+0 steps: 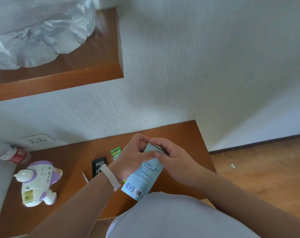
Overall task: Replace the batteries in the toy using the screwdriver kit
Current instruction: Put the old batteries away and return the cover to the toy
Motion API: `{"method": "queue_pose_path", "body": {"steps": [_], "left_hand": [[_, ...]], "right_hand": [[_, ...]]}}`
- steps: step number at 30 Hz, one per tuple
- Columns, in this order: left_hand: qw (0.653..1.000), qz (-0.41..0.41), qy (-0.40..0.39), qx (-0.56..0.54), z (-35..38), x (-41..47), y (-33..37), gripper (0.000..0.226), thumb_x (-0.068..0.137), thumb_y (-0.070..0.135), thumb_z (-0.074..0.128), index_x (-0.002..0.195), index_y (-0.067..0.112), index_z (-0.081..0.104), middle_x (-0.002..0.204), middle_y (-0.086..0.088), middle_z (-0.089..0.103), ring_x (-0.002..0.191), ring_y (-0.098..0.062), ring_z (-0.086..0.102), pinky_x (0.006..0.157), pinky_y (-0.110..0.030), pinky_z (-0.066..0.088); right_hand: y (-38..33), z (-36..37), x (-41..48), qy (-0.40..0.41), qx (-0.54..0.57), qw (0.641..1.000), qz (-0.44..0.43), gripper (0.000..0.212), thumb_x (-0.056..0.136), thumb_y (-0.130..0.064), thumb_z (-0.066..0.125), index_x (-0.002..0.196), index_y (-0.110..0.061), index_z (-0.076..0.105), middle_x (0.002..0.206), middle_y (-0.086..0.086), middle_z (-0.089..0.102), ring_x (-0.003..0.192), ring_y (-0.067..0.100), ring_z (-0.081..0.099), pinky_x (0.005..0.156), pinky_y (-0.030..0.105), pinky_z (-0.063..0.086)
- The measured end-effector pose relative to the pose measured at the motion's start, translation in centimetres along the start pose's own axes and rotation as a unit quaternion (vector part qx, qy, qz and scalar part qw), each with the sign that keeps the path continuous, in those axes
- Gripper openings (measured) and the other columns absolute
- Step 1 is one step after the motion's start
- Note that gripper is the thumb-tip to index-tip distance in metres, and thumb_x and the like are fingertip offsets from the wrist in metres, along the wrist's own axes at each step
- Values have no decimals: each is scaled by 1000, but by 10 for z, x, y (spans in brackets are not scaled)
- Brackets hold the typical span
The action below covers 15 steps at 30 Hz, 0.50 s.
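A white and purple toy plane lies on the wooden table at the left, its battery bay open and showing no cells. Both hands hold a light blue box above the table's middle. My left hand grips its upper left side. My right hand pinches the box's top end. A black tray of screwdriver bits lies behind my left wrist, with a thin white screwdriver beside it. A green battery pack lies further back.
A bottle with a red label lies at the table's back left, near a wall socket. A wooden shelf with a clear plastic bag hangs above. Wooden floor spreads to the right.
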<state>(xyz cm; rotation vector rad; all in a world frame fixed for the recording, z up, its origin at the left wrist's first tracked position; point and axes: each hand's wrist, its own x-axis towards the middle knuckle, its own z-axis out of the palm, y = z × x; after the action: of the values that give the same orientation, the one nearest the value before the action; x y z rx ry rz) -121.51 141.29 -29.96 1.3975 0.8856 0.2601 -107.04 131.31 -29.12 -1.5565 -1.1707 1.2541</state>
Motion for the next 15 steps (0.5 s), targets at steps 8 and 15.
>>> {"method": "queue_pose_path", "body": {"steps": [8,15], "left_hand": [[997,-11,37,-64,6,-1,6,69,69,27,88,120,8,45,95,-11,76,86,-38,73,82,-54,55],[996,-4,17,-90,19,-6,13,47,72,25,78,113,11,59,100,-15,75,88,-36,73,80,-49,56]], "right_hand": [[13,-17,-3,91,-20,996,3,29,94,-28,62,122,-33,54,120,-12,60,113,11,60,91,32,58],[16,-25,-14,111,94,989,41,43,90,-33,69,128,-31,48,107,-9,71,104,15,67,91,40,58]]}}
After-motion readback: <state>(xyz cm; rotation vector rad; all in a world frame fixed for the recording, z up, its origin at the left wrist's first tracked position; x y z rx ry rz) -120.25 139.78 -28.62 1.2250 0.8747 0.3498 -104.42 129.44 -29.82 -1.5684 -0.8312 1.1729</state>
